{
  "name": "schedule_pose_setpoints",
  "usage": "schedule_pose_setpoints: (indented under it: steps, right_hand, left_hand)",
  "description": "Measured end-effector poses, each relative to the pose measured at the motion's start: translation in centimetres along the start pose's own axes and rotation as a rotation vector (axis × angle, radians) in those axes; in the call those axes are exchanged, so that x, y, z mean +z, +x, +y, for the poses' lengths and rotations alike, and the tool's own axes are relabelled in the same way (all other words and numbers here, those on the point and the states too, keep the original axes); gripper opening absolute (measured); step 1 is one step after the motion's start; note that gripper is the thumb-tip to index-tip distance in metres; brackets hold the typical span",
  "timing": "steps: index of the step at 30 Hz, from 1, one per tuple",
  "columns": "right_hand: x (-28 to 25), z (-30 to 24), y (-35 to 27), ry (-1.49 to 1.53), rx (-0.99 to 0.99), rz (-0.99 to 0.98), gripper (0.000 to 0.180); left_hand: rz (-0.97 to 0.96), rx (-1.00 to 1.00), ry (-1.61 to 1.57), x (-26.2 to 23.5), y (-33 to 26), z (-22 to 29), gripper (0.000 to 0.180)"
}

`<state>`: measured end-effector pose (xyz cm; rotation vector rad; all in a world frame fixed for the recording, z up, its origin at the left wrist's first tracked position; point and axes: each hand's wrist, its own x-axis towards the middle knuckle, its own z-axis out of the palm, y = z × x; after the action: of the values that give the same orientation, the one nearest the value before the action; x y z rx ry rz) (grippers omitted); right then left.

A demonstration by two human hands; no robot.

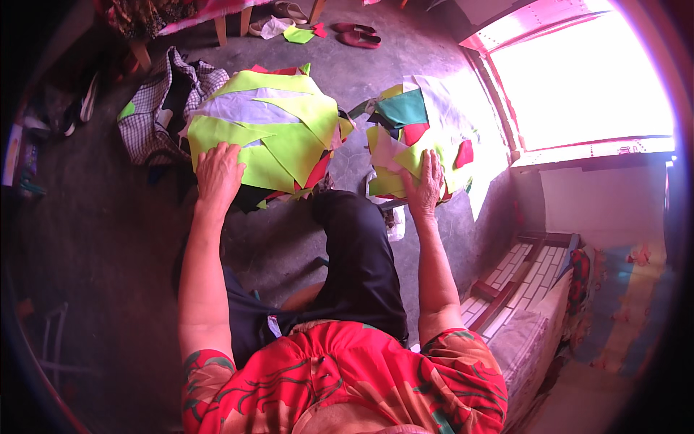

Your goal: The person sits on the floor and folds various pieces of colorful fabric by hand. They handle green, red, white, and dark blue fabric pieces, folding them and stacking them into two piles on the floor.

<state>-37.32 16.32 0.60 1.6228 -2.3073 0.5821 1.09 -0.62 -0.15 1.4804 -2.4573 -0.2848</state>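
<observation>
Two heaps of cut cloth pieces lie before me. The left heap is topped with large yellow-green cloth pieces (289, 148) and a white cloth piece (246, 107); red and black edges show beneath. My left hand (219, 175) rests on this heap's near left edge, its fingers slightly bent over the yellow-green cloth. On the smaller right heap are a teal cloth piece (403, 108), a red scrap (463, 153) and more yellow-green cloth (412, 155). My right hand (425, 184) lies there with its fingers straight and thumb apart, touching the yellow-green cloth. What supports each heap is mostly hidden.
A checked cloth bag (148, 119) slumps left of the big heap. Dark red shoes (356, 35) and fallen scraps (298, 35) lie on the far floor. A bright window (582, 79) and a bench with brick-patterned panels (510, 278) are at the right.
</observation>
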Motion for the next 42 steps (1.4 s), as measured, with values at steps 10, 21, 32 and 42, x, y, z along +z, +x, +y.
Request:
schedule_pose_setpoints:
  steps: [10, 21, 32, 42]
  right_hand:
    - [0.6, 0.2, -0.1, 0.071, 0.034, 0.066, 0.056]
    - [0.1, 0.0, 0.4, 0.089, 0.106, 0.035, 0.057]
    - [-5.4, -1.8, 4.2, 0.823, 0.483, 0.174, 0.041]
    - [-1.1, -14.0, 6.4, 2.461, 0.624, -0.59, 0.049]
  left_hand:
    - [-0.016, -0.015, -0.004, -0.2, 0.1, 0.2, 0.031]
    - [-0.014, -0.019, -0.016, -0.5, 0.0, 0.1, 0.031]
    - [0.002, -0.025, -0.038, -0.7, -0.1, -0.2, 0.03]
    - [-0.097, -0.107, -0.73, -1.2, 0.8, 0.5, 0.041]
